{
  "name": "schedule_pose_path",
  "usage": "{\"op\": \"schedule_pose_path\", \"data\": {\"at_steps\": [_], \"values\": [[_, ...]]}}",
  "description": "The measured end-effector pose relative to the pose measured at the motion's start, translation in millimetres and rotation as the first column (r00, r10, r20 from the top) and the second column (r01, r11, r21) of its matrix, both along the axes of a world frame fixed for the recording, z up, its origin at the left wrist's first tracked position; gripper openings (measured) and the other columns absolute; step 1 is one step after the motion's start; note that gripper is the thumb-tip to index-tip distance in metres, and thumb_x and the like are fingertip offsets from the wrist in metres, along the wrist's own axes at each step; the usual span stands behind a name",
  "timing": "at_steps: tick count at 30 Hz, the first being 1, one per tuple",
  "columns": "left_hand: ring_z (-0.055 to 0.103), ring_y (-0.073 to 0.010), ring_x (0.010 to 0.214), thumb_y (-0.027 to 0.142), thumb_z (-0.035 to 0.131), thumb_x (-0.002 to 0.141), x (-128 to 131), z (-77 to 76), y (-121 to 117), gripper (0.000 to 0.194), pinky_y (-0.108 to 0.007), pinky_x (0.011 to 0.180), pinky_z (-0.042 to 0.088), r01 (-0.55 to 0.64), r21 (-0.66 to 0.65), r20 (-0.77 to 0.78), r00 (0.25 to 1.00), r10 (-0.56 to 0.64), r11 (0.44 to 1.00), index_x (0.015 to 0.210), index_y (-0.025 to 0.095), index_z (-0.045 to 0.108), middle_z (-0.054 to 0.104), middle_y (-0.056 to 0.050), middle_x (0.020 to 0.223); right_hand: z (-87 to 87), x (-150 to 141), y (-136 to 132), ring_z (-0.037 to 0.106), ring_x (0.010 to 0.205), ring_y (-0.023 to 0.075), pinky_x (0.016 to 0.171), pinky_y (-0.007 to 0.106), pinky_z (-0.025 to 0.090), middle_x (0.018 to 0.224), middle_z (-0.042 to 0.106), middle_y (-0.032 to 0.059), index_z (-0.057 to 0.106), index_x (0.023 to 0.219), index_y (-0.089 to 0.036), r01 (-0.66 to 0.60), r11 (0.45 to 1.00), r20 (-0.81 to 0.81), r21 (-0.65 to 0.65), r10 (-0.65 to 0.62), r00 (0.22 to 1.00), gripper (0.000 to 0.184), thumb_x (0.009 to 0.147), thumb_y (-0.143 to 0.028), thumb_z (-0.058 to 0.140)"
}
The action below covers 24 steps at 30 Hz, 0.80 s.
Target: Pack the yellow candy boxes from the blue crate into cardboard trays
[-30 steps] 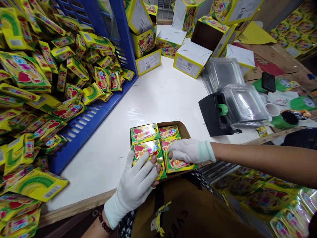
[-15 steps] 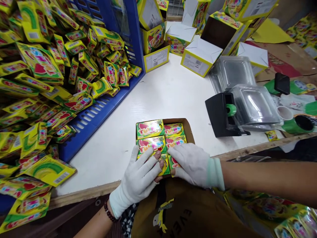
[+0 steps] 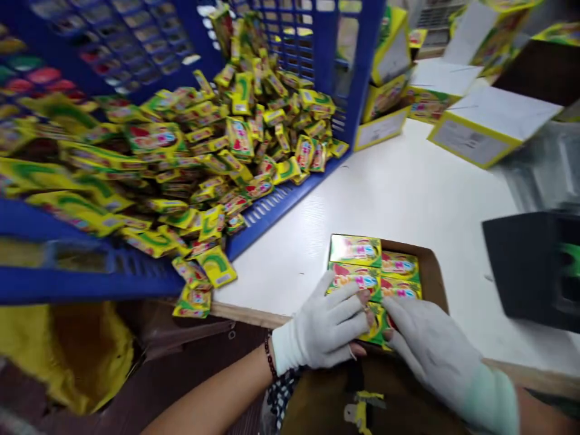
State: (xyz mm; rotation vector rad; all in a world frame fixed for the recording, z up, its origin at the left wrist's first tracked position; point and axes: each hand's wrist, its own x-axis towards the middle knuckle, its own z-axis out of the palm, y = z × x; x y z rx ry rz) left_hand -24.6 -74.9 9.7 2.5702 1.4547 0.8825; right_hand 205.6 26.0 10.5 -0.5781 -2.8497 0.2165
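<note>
An open carton (image 3: 435,279) lies at the table's front edge, with small yellow-green candy boxes (image 3: 356,251) packed in rows inside. My left hand (image 3: 324,329), in a white glove with bare fingertips, rests on the near left boxes with its fingers stretched out. My gloved right hand (image 3: 435,341) lies over the near right boxes, its fingers extended and slightly blurred. Both hands cover part of the nearest row. Along the carton's right side there is a gap between the boxes and the wall.
To the left, a blue plastic crate (image 3: 281,199) lies on its side, heaped with loose candy boxes (image 3: 240,136). White-and-yellow cartons (image 3: 496,124) stand at the back right. A black tape dispenser (image 3: 521,266) sits at the right. Below the crate hangs a yellow bag (image 3: 99,356).
The view has swung left, so the crate shows more fully and the carton appears further right. Both hands stay on the boxes in the carton, the right one slightly shifted.
</note>
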Motion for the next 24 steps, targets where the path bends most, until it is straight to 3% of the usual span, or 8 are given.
{"op": "schedule_pose_path", "data": {"at_steps": [4,6,9,10,12,14,18,24], "values": [[0.044,-0.0358,0.136,0.052,0.047,0.092,-45.3,33.5,-36.2,0.060,-0.055,0.108,0.037,-0.456,0.041,-0.067,0.886,0.458,0.889,0.137,0.013,0.044,0.054,-0.025,0.136,-3.6,-1.5,7.6,0.061,0.107,0.0341,0.088,0.047,0.051,0.121,0.063,0.0214,0.050,0.130,-0.008,-0.020,0.996,-0.041,0.084,0.024,0.999,0.046,0.098,-0.039,0.040],[0.054,-0.0366,0.125,0.043,0.056,0.088,-79.6,49.2,-65.2,0.051,-0.052,0.102,0.043,-0.816,0.049,-0.161,0.562,0.811,0.575,0.129,0.013,0.052,0.060,-0.023,0.124,-4.2,-4.0,7.1,0.060,0.109,0.0380,0.089,0.052,0.050,0.121,0.063,0.0240,0.052,0.128,-0.006,-0.039,0.992,-0.023,0.117,0.042,0.999,0.051,0.097,-0.044,0.039],[0.061,-0.0407,0.110,0.053,0.061,0.081,-127.2,52.8,-110.5,0.065,-0.055,0.094,0.047,-0.997,-0.067,-0.356,0.050,0.933,0.028,0.130,0.010,0.052,0.063,-0.022,0.113,-9.5,-4.9,3.7,0.059,0.111,0.0406,0.090,0.055,0.050,0.120,0.062,0.0263,0.051,0.128,-0.003,-0.052,0.989,-0.020,0.140,0.055,0.998,0.056,0.096,-0.047,0.039],[0.061,-0.0411,0.109,0.054,0.062,0.079,-137.8,48.1,-123.6,0.072,-0.057,0.093,0.047,-0.984,-0.141,-0.369,-0.045,0.928,-0.104,0.135,0.009,0.048,0.063,-0.023,0.116,-11.9,-3.9,2.5,0.059,0.112,0.0407,0.091,0.055,0.050,0.122,0.062,0.0264,0.050,0.131,-0.003,-0.048,0.989,-0.024,0.139,0.052,0.998,0.057,0.096,-0.047,0.039],[0.063,-0.0374,0.109,0.050,0.063,0.077,-147.6,34.7,-142.7,0.073,-0.054,0.096,0.048,-0.904,-0.369,-0.254,-0.124,0.959,-0.215,0.136,0.009,0.048,0.063,-0.021,0.121,-15.8,0.1,1.2,0.059,0.115,0.0399,0.093,0.056,0.050,0.126,0.061,0.0251,0.044,0.138,-0.005,-0.046,0.991,-0.055,0.129,0.053,0.997,0.059,0.096,-0.047,0.040],[0.064,-0.0307,0.108,0.047,0.065,0.076,-142.9,22.7,-150.1,0.066,-0.046,0.097,0.050,-0.814,-0.562,0.009,-0.185,0.983,-0.148,0.131,0.012,0.053,0.064,-0.016,0.123,-15.3,5.3,2.5,0.059,0.118,0.0377,0.097,0.055,0.049,0.133,0.059,0.0226,0.035,0.147,-0.009,-0.033,0.995,-0.101,0.095,0.042,0.994,0.061,0.098,-0.044,0.040],[0.066,-0.0240,0.103,0.048,0.072,0.074,-109.0,20.9,-128.6,0.066,-0.036,0.091,0.053,-0.709,-0.685,0.432,-0.210,0.877,0.168,0.129,0.016,0.055,0.067,-0.011,0.122,8.6,4.6,18.3,0.061,0.119,0.0316,0.097,0.047,0.052,0.138,0.057,0.0153,0.031,0.152,-0.019,0.112,0.991,-0.131,-0.072,-0.121,0.984,0.058,0.100,-0.042,0.038],[0.067,-0.0215,0.100,0.036,0.069,0.081,-40.8,44.3,-44.7,0.041,-0.032,0.089,0.054,-0.483,-0.667,0.564,0.169,0.808,0.567,0.117,0.018,0.061,0.070,-0.008,0.114,75.3,-62.7,49.0,0.058,0.123,0.0273,0.100,0.042,0.052,0.137,0.058,0.0131,0.046,0.140,-0.021,-0.043,0.972,-0.245,-0.229,-0.015,0.969,0.045,0.097,-0.036,0.048]]}}
